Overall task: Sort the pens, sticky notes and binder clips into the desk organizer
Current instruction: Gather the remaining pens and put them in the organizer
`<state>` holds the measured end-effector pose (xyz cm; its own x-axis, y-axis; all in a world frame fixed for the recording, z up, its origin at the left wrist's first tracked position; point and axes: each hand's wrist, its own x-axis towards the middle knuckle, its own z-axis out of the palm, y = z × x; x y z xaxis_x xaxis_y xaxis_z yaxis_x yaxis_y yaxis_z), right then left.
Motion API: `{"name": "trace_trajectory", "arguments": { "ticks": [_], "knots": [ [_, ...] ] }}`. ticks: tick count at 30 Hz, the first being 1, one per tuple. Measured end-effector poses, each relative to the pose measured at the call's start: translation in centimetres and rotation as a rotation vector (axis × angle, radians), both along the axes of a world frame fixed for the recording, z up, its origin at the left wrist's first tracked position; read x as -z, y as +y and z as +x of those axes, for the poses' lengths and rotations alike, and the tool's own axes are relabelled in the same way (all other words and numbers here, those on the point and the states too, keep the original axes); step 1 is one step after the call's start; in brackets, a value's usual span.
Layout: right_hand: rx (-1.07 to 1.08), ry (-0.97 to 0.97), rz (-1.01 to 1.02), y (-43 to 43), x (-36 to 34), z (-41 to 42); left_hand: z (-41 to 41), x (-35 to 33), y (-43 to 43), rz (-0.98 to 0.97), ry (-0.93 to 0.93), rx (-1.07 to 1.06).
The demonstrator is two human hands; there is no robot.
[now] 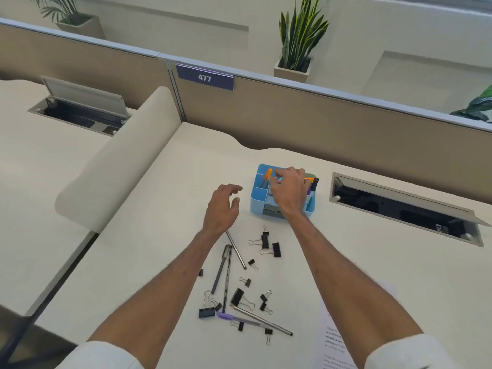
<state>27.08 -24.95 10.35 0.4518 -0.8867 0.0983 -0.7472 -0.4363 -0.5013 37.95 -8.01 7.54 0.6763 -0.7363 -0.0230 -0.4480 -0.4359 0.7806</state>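
White sleeve cuffs framed the near edge of the view, and a printed sheet of paper (334,342) lay at the near right of the pale desk (149,235). Just beyond, binder clips (241,298) lay scattered among several pens (222,270), one of them with a purple cap (226,316), all loose on the desk between the forearms. Farther off, the left hand (222,206) hovered over the desk with its fingers spread and nothing in it, just left of the blue desk organizer (257,201). Over the organizer's compartments the right hand (288,191) was pinched around a small object, too blurred to name. Orange pens (268,175) stood in a far-left compartment, and a dark marker (314,183) leaned at the right side. Sticky notes could not be made out.
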Motion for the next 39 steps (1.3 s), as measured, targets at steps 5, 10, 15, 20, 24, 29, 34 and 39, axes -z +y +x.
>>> {"name": "trace_trajectory", "arguments": {
  "ticks": [5, 10, 15, 20, 24, 29, 34, 39],
  "knots": [
    [-0.121, -0.307, -0.063, 2.4, -0.1, -1.7, -1.5, 1.0, 4.0, 0.104, -0.03, 0.094],
    [-0.519, -0.171, 0.227, 8.8, 1.1, -4.7, -4.3, 2.9, 8.6, 0.226, -0.078, 0.116],
    [-0.857, 0.275, 0.462, 16.0, 4.4, -8.0, -6.0, 3.4, 11.8, 0.256, -0.088, 0.026],
    [-0.924, 0.384, 0.329, 20.2, 6.5, -10.8, -6.3, 3.3, 13.3, 0.292, -0.111, -0.014],
    [-0.975, 0.411, 0.226, 21.3, 6.9, -11.8, -6.9, 3.0, 13.6, 0.288, -0.123, -0.026],
    [-1.003, 0.435, 0.112, 22.6, 7.8, -12.5, -7.7, 3.2, 13.6, 0.35, -0.106, -0.006],
    [-0.971, 0.383, 0.123, 22.7, 7.7, -12.9, -7.8, 3.6, 12.7, 0.417, -0.128, 0.017],
    [-0.832, 0.232, 0.133, 21.0, 6.5, -13.0, -7.6, 3.6, 11.5, 0.484, -0.142, 0.06]
  ]
}}
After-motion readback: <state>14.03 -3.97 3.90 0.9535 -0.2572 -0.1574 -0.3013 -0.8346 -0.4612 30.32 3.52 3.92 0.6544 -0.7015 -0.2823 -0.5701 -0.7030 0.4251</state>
